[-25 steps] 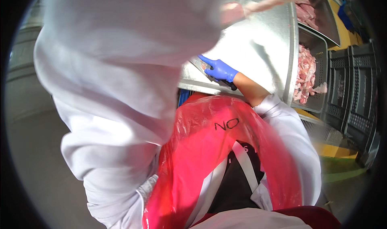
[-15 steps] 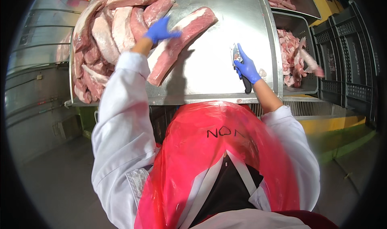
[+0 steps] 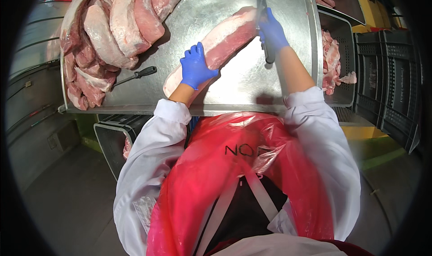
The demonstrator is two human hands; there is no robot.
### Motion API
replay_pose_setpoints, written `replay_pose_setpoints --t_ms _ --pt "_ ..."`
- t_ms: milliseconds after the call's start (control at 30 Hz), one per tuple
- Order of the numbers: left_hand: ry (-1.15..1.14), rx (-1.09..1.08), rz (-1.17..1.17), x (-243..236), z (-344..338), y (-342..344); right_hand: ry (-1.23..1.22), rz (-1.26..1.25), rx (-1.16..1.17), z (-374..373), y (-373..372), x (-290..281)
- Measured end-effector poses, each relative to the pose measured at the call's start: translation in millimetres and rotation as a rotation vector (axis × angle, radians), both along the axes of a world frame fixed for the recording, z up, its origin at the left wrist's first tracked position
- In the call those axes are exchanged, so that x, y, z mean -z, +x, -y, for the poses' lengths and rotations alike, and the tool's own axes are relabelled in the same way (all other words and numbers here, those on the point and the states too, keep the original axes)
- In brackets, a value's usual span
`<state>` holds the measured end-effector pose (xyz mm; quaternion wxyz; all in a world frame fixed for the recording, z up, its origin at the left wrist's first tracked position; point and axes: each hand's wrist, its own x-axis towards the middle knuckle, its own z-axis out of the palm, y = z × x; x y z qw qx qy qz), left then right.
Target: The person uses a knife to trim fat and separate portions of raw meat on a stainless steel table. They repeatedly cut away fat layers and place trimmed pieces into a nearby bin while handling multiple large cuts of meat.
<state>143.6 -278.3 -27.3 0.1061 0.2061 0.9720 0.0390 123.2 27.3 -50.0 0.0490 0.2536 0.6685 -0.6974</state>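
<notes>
A: Left to right, what are you getting?

B: On my feed, a meat pile [image 3: 119, 26] sits at ten o'clock, a black-handled rod [image 3: 144, 72] just beside it. At eleven o'clock I have the left hand [image 3: 196, 70], palm down, fingers spread, pressing on a long cut of meat [image 3: 227, 42] that slants from ten o'clock to past twelve on the metal table [image 3: 252, 89].

A: And the right hand [image 3: 273, 33]?

B: One o'clock, closed around a knife [image 3: 261, 7], tip toward twelve, blade at the cut's far end. I can't tell if it touches. Trimmings [image 3: 330, 64] lie in a crate [image 3: 345, 44] at two.

A: What differs from half a second back?

B: There I see the left hand beside the pile and the knife well apart from the cut. The rod is newly visible.
</notes>
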Motion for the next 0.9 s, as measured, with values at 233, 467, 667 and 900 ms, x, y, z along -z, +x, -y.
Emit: replay_pose_setpoints --t_ms 233,467,667,900 --pt "0.023 -0.038 0.052 -6.2 -20.5 12.9 0.146 0.063 -0.055 10.5 74.8 -22.4" --pt "-0.010 0.014 0.035 1.0 -12.9 15.1 0.018 0.106 -0.217 19.6 135.8 -11.7" --pt "0.356 0.034 -0.153 -10.0 -87.8 -38.6 0.008 -0.056 -0.211 -28.2 238.1 0.1" --pt "0.170 -0.050 0.122 -9.8 -211.0 -93.4 -0.218 -0.228 0.152 -67.8 134.5 5.5"
